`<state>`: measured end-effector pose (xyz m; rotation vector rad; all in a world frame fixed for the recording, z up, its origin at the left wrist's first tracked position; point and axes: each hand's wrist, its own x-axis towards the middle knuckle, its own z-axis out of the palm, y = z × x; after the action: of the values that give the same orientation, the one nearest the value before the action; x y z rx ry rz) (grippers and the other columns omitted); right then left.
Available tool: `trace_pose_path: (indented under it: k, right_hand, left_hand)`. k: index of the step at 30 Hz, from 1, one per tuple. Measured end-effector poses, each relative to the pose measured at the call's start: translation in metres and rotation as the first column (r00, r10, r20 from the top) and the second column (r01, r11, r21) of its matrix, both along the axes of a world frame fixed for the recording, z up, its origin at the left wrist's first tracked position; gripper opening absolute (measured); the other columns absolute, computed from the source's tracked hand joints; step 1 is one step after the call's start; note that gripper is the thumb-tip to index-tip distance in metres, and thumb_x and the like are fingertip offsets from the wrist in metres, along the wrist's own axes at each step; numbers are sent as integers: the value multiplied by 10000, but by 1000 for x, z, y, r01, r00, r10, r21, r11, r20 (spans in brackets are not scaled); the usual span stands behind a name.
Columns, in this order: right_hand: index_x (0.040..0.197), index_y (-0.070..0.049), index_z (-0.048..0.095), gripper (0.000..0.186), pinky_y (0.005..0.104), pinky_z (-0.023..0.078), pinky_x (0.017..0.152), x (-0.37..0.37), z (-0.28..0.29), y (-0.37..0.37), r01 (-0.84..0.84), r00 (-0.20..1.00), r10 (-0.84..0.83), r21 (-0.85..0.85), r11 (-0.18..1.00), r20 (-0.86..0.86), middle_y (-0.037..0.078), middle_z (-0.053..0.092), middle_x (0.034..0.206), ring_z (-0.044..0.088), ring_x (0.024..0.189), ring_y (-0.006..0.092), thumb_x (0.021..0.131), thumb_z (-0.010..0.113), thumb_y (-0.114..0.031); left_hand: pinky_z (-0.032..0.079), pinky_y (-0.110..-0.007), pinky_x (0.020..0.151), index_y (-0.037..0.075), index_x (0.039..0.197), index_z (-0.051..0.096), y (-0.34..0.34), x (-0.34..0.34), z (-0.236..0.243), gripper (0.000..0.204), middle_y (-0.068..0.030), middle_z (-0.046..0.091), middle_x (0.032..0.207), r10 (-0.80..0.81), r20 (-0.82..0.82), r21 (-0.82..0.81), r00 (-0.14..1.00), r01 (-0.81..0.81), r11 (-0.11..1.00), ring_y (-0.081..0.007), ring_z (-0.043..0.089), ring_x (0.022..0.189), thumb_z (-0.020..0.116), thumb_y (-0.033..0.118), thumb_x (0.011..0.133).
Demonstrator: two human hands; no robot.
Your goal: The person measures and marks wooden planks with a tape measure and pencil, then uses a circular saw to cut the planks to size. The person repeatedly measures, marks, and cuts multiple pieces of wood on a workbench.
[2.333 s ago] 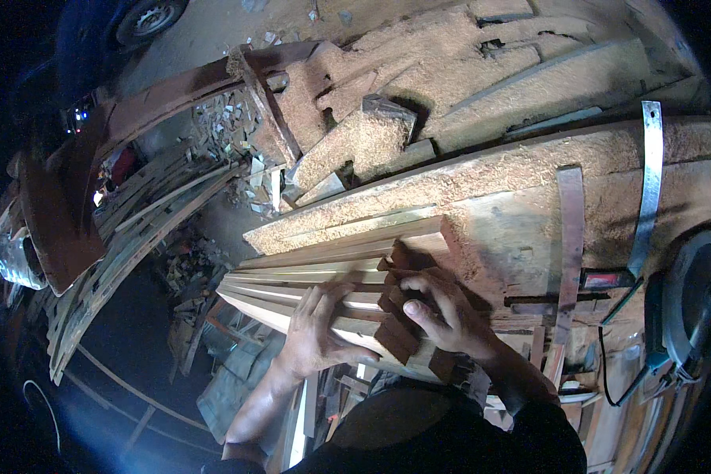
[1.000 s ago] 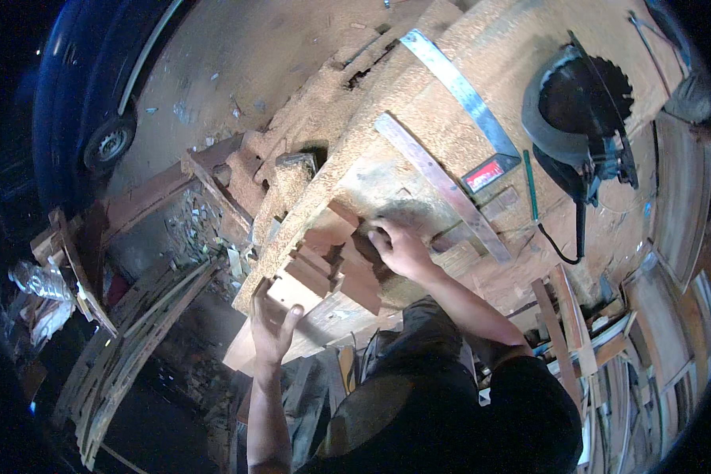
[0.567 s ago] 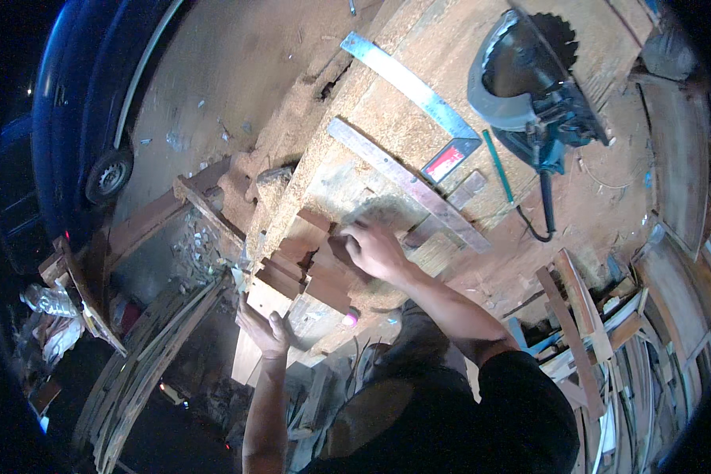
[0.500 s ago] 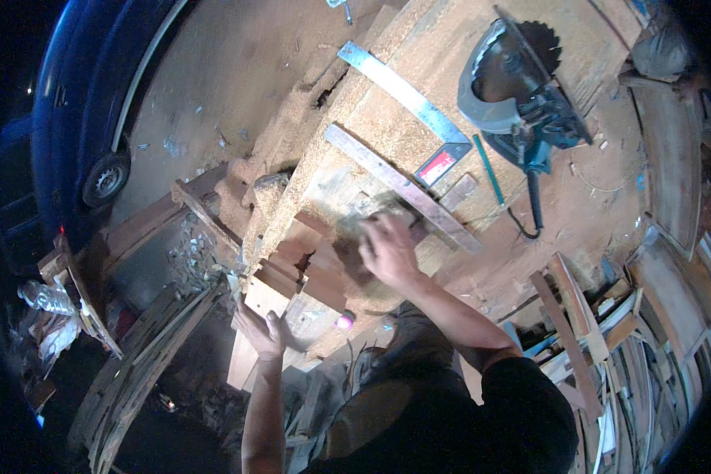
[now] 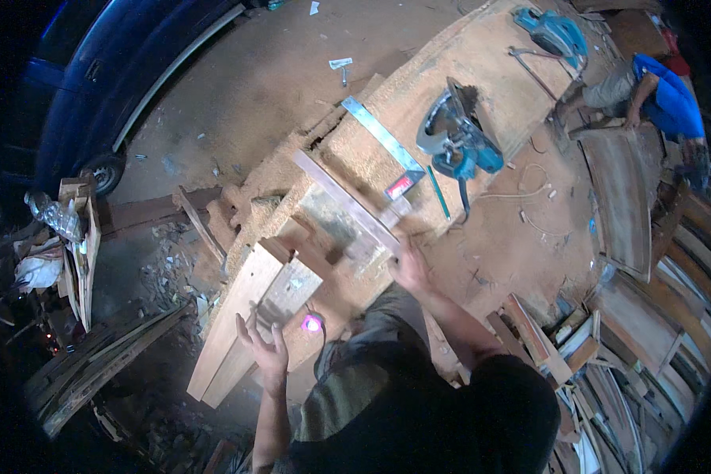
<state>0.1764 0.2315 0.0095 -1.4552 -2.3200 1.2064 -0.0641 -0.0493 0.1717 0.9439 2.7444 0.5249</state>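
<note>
My right hand (image 5: pixel 411 267) closes on the near end of a long wooden strip (image 5: pixel 346 201), which lies slantwise over the sawdust-covered bench. My left hand (image 5: pixel 265 347) is raised with its fingers spread, beside two pale timber beams (image 5: pixel 241 316) lying side by side. It appears to hold nothing. Against the beams' far ends stand shorter wooden blocks (image 5: pixel 294 232). A small round pink object (image 5: pixel 312 323) sits right of the beams, close to my body. Past the strip are a metal try square (image 5: pixel 383 142) and a green pencil (image 5: pixel 438 193).
A circular saw (image 5: pixel 458 134) with its blade exposed rests on the bench. Farther off lie a teal power tool (image 5: pixel 557 35) and a hammer-like tool (image 5: pixel 533 71). Another person in blue (image 5: pixel 671 99) crouches at right. Scrap boards (image 5: pixel 608 347) pile up there; a blue vehicle (image 5: pixel 110 71) stands left.
My right hand has gone from the bench surface by the blocks to the strip's near end. My left hand has lifted from the beam. The view has swung, bringing the other person in.
</note>
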Motion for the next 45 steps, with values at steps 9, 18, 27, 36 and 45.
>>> trace_pose_path:
  k: [9, 18, 27, 36, 45]
  right_hand:
    - [1316, 58, 602, 741, 540, 451, 1100, -90, 30, 144, -247, 887, 248, -54, 968, 389, 315, 587, 1354, 529, 1319, 472, 818, 798, -455]
    - [1582, 44, 199, 1408, 663, 261, 1164, -129, -52, 165, -81, 862, -33, 202, 976, 506, 294, 423, 1487, 351, 1445, 482, 570, 924, -614]
    - [1569, 73, 253, 1437, 509, 319, 1221, -126, -43, 142, 34, 908, -2, -68, 997, 418, 347, 361, 1556, 298, 1487, 526, 487, 1021, -477]
    - [1233, 45, 643, 781, 417, 554, 908, -96, -54, 130, 87, 985, -142, -422, 902, -100, 222, 714, 1205, 704, 1051, 293, 605, 1009, -241]
    - [1040, 16, 773, 315, 357, 564, 790, -66, 14, 76, 122, 959, -208, -386, 914, -190, 82, 790, 963, 733, 865, 208, 788, 874, -144]
  left_hand:
    - [422, -502, 1138, 20, 1317, 636, -119, 27, 6, 439, -252, 390, 1582, 304, 115, -23, 946, -303, 953, -445, 463, 1402, 733, 262, 965]
    - [479, -488, 1057, -3, 1168, 685, -178, 25, -3, 396, -266, 538, 1437, 295, 148, -126, 944, -278, 952, -420, 550, 1320, 726, 338, 971]
    - [565, -417, 893, -1, 1164, 703, -72, 21, 10, 316, -194, 744, 1025, 26, 346, 41, 938, -42, 998, -331, 738, 999, 670, 268, 1003]
    - [569, -425, 892, 22, 1213, 689, 110, 23, 37, 346, -220, 728, 1098, -399, 446, 284, 801, 297, 912, -353, 728, 1024, 669, 295, 1001]
    - [549, -435, 935, -29, 1295, 635, 174, 13, -6, 492, -223, 703, 1228, -347, 558, 353, 754, 163, 921, -310, 698, 1135, 721, 336, 977]
